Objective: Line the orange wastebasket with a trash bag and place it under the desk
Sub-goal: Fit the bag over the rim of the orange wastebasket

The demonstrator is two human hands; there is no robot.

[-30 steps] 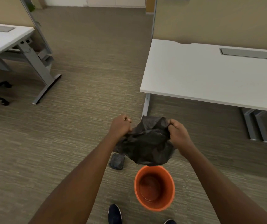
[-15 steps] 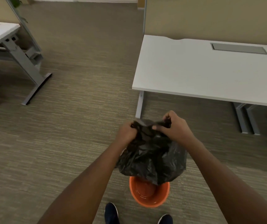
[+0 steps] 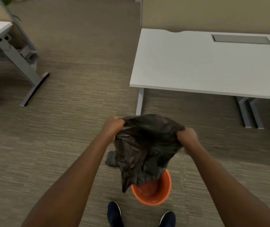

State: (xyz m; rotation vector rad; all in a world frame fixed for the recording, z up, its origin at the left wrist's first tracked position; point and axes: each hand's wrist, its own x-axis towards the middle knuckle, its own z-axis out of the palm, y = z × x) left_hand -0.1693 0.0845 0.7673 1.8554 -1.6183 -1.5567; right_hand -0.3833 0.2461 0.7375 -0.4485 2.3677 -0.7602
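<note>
Above the orange wastebasket point(image 3: 153, 194), both hands stretch the trash bag point(image 3: 145, 148).

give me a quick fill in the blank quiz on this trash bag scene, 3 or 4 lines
1. Both hands, the left hand and the right hand, grip a trash bag whose colour is ____.
2. The orange wastebasket stands on the ____, just ahead of the person's shoes.
3. The bag's lower end hangs over the wastebasket's ____.
4. The top of the desk is coloured ____.

Missing words: black; carpet; opening; white
</note>
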